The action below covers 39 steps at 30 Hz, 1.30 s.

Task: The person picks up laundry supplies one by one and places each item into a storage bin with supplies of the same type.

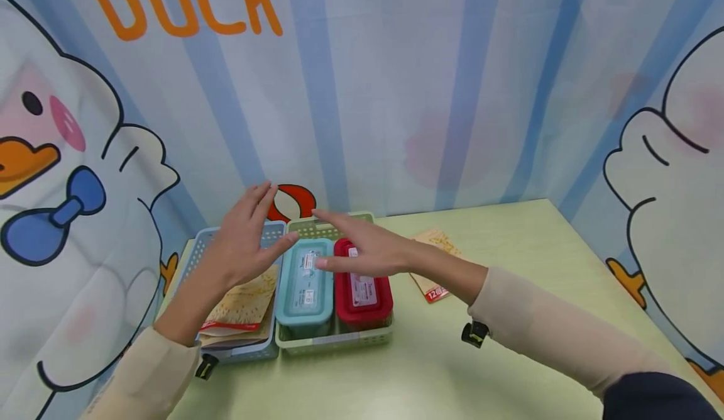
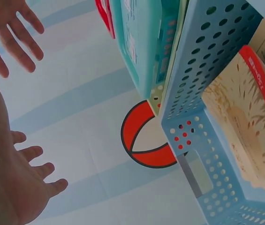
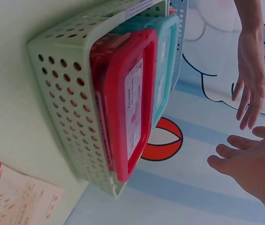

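Both hands are raised over two baskets, holding nothing. My left hand (image 1: pixel 243 241) has its fingers extended above the blue basket (image 1: pixel 192 259), in which tan paper packets (image 1: pixel 243 303) with a red band lie. Fingers straight and thumb apart, my right hand (image 1: pixel 367 247) hovers over the green basket (image 1: pixel 334 344). Inside that basket, a teal-lidded box (image 1: pixel 302 288) and a red-lidded box (image 1: pixel 364 300) stand side by side, both lids on. In the right wrist view the red-lidded box (image 3: pixel 130 108) shows a label on its lid.
Another tan packet (image 1: pixel 432 288) with a red corner lies on the pale green table (image 1: pixel 509 244), right of the green basket. A striped curtain (image 1: pixel 390 93) with duck drawings hangs behind the table. The two baskets stand against each other.
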Tool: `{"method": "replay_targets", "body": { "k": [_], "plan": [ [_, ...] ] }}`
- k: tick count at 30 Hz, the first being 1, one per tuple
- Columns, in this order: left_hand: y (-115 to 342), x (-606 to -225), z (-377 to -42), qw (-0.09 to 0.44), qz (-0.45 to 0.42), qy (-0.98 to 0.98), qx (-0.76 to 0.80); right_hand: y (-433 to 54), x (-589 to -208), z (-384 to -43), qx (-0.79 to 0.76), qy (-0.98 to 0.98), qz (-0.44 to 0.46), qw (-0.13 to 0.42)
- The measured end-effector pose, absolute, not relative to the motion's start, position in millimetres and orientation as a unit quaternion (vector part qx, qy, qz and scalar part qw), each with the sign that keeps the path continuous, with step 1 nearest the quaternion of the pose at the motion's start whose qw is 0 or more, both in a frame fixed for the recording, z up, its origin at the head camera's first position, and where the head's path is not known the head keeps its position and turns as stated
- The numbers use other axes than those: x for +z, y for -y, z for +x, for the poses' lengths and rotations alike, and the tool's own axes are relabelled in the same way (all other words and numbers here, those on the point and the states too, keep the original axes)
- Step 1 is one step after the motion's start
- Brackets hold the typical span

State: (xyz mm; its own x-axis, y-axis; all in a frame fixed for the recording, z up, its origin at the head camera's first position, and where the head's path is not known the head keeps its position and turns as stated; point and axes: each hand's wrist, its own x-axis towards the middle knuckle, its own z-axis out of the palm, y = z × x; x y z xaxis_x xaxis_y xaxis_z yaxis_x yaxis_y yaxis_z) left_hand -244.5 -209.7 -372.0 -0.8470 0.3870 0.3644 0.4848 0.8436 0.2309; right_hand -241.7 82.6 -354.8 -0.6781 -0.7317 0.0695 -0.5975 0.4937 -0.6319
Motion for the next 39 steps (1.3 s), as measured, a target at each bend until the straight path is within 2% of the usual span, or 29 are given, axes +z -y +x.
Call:
{"method": "replay_targets", "body": {
  "k": [14, 23, 29, 39],
  "plan": [
    [186, -385, -246, 0.094, -0.217, 0.966, -0.108, -122, -356, -243, -0.237, -0.885, -0.401, 0.024],
    [172, -389, -244, 0.100, -0.230, 0.967, -0.037, -154, -356, -247, -0.225, -0.902, -0.368, -0.007],
    [165, -389, -245, 0.108, -0.238, 0.964, -0.042, -171, -359, -246, -0.238, -0.905, -0.349, -0.039],
    [148, -387, -244, 0.042, -0.204, 0.975, -0.075, -188, -361, -248, -0.243, -0.912, -0.326, -0.057]
  ]
}}
